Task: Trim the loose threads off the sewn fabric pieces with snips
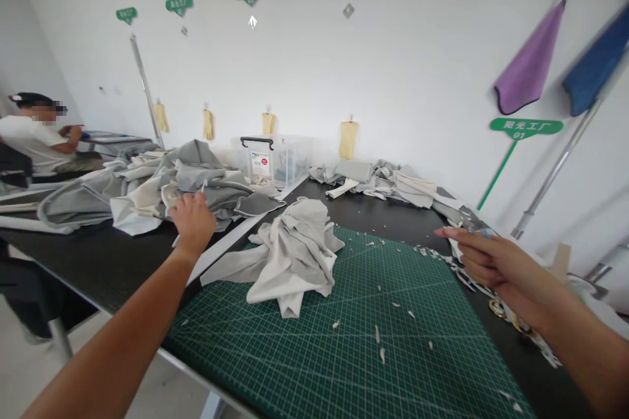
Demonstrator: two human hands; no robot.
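My left hand (191, 222) reaches over the heap of grey and white cloths (142, 177) on the left. Its fingers curl down at the cloth, and a small pale tip sticks up beside them. My right hand (484, 262) hangs above the right side of the table, forefinger stretched out and the other fingers curled in. A clear, bluish bit shows behind it, too hidden to name. Between my hands, a crumpled bundle of light grey cloth (299, 249) lies on the green cutting mat (417, 347).
White scraps (382, 353) are scattered over the mat. Gold-coloured rings (511, 317) lie on the right. At the back stand a clear plastic box (287, 160) and a second cloth pile (388, 180). Yellow gloves (348, 139) hang on the wall. A person (42, 137) sits far left.
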